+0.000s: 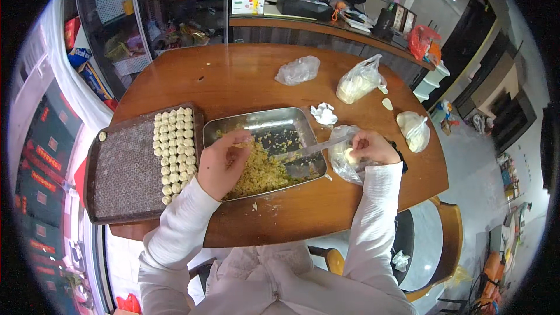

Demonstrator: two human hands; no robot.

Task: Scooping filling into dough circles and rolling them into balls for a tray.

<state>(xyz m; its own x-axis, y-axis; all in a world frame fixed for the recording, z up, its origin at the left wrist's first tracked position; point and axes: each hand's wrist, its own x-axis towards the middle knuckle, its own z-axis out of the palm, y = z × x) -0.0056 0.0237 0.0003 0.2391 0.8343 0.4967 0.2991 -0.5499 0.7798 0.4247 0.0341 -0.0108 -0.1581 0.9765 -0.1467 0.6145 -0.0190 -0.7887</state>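
My left hand is over the left part of a metal tray. Its fingers are curled together around something I cannot make out. Below it in the tray lies a heap of yellow-green chopped filling. A long flat utensil rests across the tray's right rim, one end in the filling. Beyond that rim, my right hand pinches a small pale dough piece above a clear plastic bag. Several small pleated dumplings fill the right part of a dark tray at left.
Farther back on the wooden table are a crumpled clear bag, a bag of pale dough wrappers and a crumpled tissue. Another filled bag sits at the right edge. A wooden chair stands at the lower right.
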